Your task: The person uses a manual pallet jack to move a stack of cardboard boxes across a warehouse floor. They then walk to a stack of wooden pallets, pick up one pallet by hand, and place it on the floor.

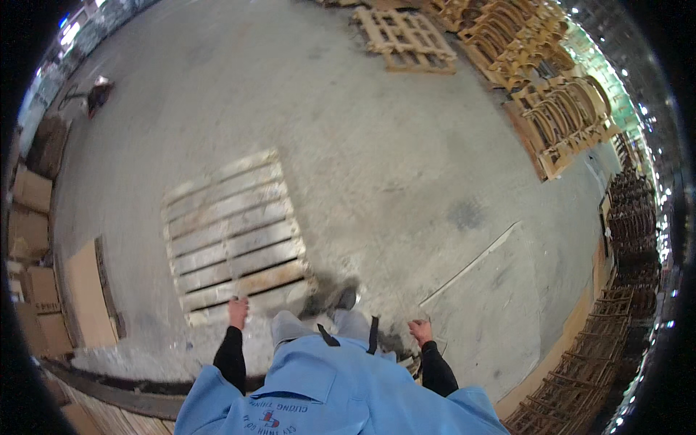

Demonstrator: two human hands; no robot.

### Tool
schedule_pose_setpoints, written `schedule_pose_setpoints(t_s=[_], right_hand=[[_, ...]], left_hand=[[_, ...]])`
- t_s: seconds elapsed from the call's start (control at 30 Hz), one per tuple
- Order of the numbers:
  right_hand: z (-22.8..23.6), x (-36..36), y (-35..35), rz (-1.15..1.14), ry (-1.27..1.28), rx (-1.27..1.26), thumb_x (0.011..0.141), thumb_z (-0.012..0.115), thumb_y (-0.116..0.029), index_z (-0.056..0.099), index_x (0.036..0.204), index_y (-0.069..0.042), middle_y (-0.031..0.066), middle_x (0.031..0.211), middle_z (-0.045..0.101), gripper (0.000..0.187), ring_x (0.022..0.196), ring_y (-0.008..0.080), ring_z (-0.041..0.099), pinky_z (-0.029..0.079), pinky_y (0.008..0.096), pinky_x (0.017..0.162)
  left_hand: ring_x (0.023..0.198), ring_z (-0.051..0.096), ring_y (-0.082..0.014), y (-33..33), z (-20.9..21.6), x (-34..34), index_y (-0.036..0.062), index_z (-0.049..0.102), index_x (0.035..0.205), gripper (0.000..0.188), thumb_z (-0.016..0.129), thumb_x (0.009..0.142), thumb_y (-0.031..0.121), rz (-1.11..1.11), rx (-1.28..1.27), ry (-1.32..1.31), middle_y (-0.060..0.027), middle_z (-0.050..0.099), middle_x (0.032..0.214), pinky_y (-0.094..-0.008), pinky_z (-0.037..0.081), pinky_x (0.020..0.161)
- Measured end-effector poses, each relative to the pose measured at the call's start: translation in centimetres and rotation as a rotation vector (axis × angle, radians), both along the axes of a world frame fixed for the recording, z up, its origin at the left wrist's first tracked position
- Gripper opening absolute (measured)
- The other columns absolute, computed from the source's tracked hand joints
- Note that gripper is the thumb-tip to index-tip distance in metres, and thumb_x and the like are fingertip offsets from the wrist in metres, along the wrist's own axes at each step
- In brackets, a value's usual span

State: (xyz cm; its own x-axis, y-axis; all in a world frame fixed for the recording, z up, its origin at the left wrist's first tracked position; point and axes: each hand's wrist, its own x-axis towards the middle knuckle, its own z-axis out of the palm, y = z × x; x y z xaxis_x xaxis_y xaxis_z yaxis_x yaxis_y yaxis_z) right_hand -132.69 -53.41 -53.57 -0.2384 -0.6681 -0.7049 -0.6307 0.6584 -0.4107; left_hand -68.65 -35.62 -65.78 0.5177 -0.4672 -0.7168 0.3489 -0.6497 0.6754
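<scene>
My left hand (238, 312) hangs with its fingers curled in, and nothing shows in it. In the picture it overlaps the near edge of a slatted wooden pallet (233, 230) lying flat on the floor; I see no grip on the pallet. On the other side of my body, my right hand (420, 332) is loosely curled too, with no object visible in it. Beyond that hand a long thin pale strip (471, 264) lies on the concrete. Both arms hang apart at my sides, in dark sleeves below a blue shirt (341, 384).
Another wooden pallet (409, 40) lies at the far right, beside stacked curved wooden parts (565, 116). Dark brown wooden frames (605, 330) line the right side. Cardboard boxes (32, 217) and a leaning flat cardboard sheet (91, 293) stand at the left. Grey concrete floor (348, 145) lies ahead.
</scene>
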Motion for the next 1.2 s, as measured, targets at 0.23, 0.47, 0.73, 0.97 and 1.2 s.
schedule_pose_setpoints(t_s=[0.23, 0.47, 0.73, 0.97, 1.2], right_hand=[[0.1, -6.7, -17.6, 0.057, 0.053, -0.264, 0.078, 0.068, -0.024, 0.068, 0.097, 0.008, 0.0146, 0.074, 0.069, 0.037, 0.062, 0.0208, 0.064, 0.050, 0.0336, 0.059], [-2.9, 5.9, -32.7, -0.066, -0.256, 0.010, 0.086, 0.067, -0.027, 0.065, 0.111, 0.001, 0.0065, 0.088, 0.068, 0.038, 0.070, 0.0138, 0.063, 0.048, 0.0260, 0.055], [0.3, 5.3, -56.1, 0.072, -0.173, 0.075, 0.086, 0.062, -0.025, 0.069, 0.103, -0.004, 0.0054, 0.087, 0.069, 0.029, 0.066, 0.0150, 0.064, 0.050, 0.0293, 0.054], [-1.4, 16.2, -87.6, -0.035, -0.153, -0.153, 0.080, 0.067, -0.023, 0.068, 0.098, 0.004, 0.0082, 0.077, 0.066, 0.032, 0.060, 0.0164, 0.062, 0.045, 0.0292, 0.045], [-9.5, 33.0, -114.6, 0.467, -0.047, -0.178, 0.081, 0.067, -0.029, 0.068, 0.099, 0.006, 0.0159, 0.077, 0.069, 0.039, 0.066, 0.0219, 0.066, 0.051, 0.0336, 0.057]], left_hand=[[0.098, 0.065, -0.0309, -26.6, 13.7, -14.9, -0.0131, 0.043, 0.129, 0.068, 0.065, 0.087, 0.035, -0.770, -0.139, -0.165, -0.0248, 0.066, 0.106, -0.0382, 0.051, 0.082], [0.120, 0.051, -0.0415, -36.9, -0.9, -6.3, -0.0132, 0.049, 0.125, 0.081, 0.065, 0.079, 0.051, -0.779, 0.170, -0.331, -0.0325, 0.052, 0.127, -0.0421, 0.042, 0.102], [0.117, 0.053, -0.0407, -68.7, -3.9, 0.3, -0.0095, 0.051, 0.124, 0.072, 0.059, 0.085, 0.050, -1.032, 0.005, -0.697, -0.0298, 0.056, 0.122, -0.0436, 0.043, 0.097], [0.098, 0.064, -0.0275, -103.4, 6.2, 6.4, -0.0133, 0.035, 0.136, 0.077, 0.065, 0.086, 0.037, -0.557, -0.135, -0.362, -0.0230, 0.064, 0.113, -0.0362, 0.051, 0.081], [0.101, 0.062, -0.0375, -115.0, 4.9, 18.4, -0.0156, 0.042, 0.129, 0.074, 0.066, 0.084, 0.039, -0.561, -0.039, -0.294, -0.0282, 0.063, 0.107, -0.0398, 0.048, 0.090]])
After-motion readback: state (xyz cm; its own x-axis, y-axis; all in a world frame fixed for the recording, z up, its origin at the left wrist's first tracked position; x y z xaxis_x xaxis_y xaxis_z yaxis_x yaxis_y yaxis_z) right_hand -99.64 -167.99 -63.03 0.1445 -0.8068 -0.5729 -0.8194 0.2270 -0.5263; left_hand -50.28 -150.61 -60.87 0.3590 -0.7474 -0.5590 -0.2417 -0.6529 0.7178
